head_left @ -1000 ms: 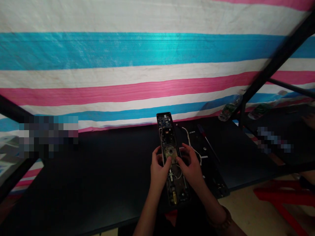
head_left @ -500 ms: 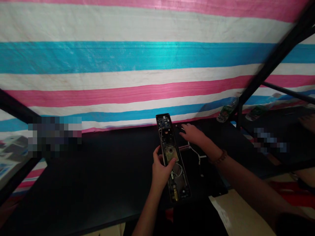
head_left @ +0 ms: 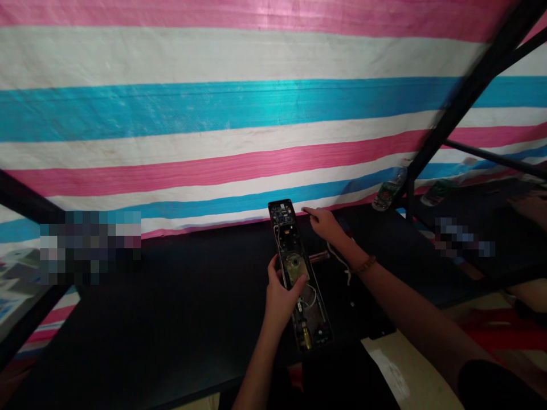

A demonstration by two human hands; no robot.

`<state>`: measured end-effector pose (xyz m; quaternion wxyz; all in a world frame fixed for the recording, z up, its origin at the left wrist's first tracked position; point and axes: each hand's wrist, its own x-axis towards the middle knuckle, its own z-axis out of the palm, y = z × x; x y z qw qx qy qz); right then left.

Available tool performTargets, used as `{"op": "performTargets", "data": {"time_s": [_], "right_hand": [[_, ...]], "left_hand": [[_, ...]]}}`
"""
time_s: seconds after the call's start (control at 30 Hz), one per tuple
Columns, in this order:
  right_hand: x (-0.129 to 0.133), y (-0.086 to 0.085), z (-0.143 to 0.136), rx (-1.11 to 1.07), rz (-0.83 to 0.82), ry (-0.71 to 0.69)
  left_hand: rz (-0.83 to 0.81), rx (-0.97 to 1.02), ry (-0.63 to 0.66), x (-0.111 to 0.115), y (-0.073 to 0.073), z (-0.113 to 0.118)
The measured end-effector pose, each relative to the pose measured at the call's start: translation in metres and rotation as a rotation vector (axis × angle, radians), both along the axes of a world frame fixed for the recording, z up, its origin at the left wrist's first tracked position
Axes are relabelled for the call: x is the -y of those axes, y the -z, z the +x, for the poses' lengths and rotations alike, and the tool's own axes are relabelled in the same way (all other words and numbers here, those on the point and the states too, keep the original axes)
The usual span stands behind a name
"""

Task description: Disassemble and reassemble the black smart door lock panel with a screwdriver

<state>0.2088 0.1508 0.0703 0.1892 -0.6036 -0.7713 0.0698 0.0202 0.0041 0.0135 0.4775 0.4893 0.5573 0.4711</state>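
An opened electronic door lock, a long narrow black housing, stands out over the black table. A circuit board fills its far end, with white wires, a metal plate and a brass cylinder further down. My left hand is wrapped around the lock's middle, thumb on top of the plate and fingers along the left side. To the right of the far end, my right hand stretches its index finger to the table near the wall sheet. Its other fingers are curled, and nothing shows in them.
Right of the lock lie a white cable and a thin pinkish rod. A plastic bottle leans by the black frame post. A striped sheet hangs behind the table. Another person's hand is far right.
My right hand has moved slightly left and away from me, its index finger now stretched out where a small light speck lay. My left hand still holds the lock in place.
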Motion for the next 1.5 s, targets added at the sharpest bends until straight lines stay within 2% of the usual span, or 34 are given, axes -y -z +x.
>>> {"op": "performTargets", "data": {"time_s": [0.13,0.23,0.33,0.57,0.83,1.27,1.5], "right_hand": [[0.012,-0.027,0.0,-0.16,0.124,-0.155],[0.016,-0.044,-0.008,-0.118,0.125,-0.2],[0.015,-0.052,-0.018,-0.003,0.073,-0.206],[0.016,-0.056,-0.041,0.304,-0.003,-0.148],[0.026,-0.057,-0.063,0.392,-0.01,-0.092],[0.022,-0.054,-0.053,0.578,0.014,-0.204],[0.027,-0.056,-0.061,0.627,0.011,-0.214]], "left_hand": [[0.037,0.012,0.029,0.007,0.006,-0.001],[0.051,0.021,0.021,0.009,0.009,-0.001],[0.063,0.014,0.0,0.009,0.013,-0.001],[0.09,0.022,-0.015,0.011,0.015,-0.002],[0.082,0.038,0.008,0.011,0.016,-0.002],[0.098,0.064,0.006,0.014,0.017,0.0],[0.085,0.034,0.015,0.015,0.018,-0.001]]}}
